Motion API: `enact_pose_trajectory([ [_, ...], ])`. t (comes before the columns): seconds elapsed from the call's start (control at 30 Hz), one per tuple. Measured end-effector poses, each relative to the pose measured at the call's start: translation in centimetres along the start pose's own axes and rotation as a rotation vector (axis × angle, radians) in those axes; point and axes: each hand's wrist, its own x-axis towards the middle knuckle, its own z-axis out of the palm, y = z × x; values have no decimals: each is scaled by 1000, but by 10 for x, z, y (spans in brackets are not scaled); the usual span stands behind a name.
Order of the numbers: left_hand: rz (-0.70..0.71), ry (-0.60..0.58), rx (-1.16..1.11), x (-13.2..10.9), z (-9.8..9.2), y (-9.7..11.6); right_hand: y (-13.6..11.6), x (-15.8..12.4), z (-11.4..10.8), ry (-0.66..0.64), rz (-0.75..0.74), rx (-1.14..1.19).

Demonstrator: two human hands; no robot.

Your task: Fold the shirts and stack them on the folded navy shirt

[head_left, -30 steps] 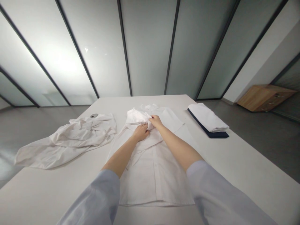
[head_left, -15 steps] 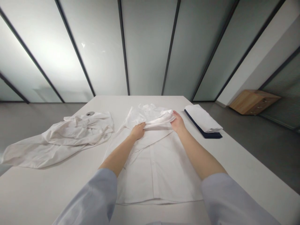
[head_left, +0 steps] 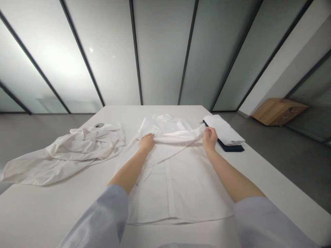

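A white button-front shirt (head_left: pixel 178 186) lies flat on the white table (head_left: pixel 269 182), its hem towards me. One of its sleeves (head_left: pixel 176 138) is stretched across the upper chest. My left hand (head_left: pixel 147 143) grips gathered cloth of that sleeve near the shirt's left shoulder area. My right hand (head_left: pixel 210 138) pinches the sleeve's far end, out past the shirt's right edge. It is close to a folded white garment (head_left: pixel 223 130) resting on a navy folded cloth (head_left: pixel 231 148). The collar area is crumpled and partly hidden behind the sleeve.
A crumpled white garment (head_left: pixel 85 146) lies on the table's left side, near a round metal grommet (head_left: pixel 99 125) set in the tabletop. Grey floor surrounds the table. Frosted glass panels stand beyond it, and a low wooden cabinet (head_left: pixel 280 112) stands at the far right.
My right hand has moved right and drawn the sleeve out straighter across the shirt. My left hand has shifted slightly left, still on the cloth. The other garments have stayed put.
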Motion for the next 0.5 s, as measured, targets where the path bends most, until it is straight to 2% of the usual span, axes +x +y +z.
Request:
enact_pose_trajectory([
  [0.07,-7,-37,24,2,-3,-6,7,7,-6,-69,-100,-38],
  [0.17,34,-73,46,3,-8,-16,17,13,-10,-384,-197,-87],
  [0.27,105,-101,76,5,-13,-28,26,9,-13,-647,-186,-132],
  [0.4,171,-139,155,8,-18,-49,33,-1,-25,-764,-207,-164],
  [0.5,166,-143,191,11,-19,-63,35,-7,-36,-816,-294,-266],
])
